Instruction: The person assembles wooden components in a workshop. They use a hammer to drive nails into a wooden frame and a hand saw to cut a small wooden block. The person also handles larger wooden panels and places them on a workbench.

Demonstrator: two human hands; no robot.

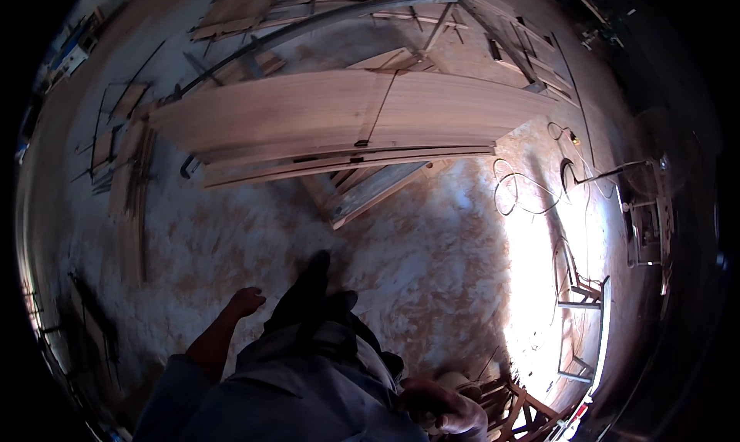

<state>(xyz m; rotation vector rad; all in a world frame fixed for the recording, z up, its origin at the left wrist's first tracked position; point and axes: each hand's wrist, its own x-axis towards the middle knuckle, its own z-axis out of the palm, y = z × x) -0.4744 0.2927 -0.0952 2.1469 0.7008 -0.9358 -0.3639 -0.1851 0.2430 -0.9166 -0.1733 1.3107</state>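
My left hand point(248, 302) hangs at my side above the floor, its fingers curled in, and nothing shows in it. Low at the right of my body is my right hand point(455, 413), partly in shadow with its fingers bent; whether something is inside them is hidden. In front of me a wide wooden panel point(308, 110) lies raised off the floor, with a small dark object point(361, 143) at its near edge. Narrow boards point(347, 161) run along that edge, and a wooden frame point(378, 194) sticks out below them. Neither hand touches the panel.
Stacked long planks point(132, 180) stand at the left. A metal frame point(331, 12) arches behind the panel. A loose cable point(505, 191) and a pedestal fan point(647, 161) are at the right, near a metal stand point(580, 305). Scrap wood point(524, 407) lies near my right hand.
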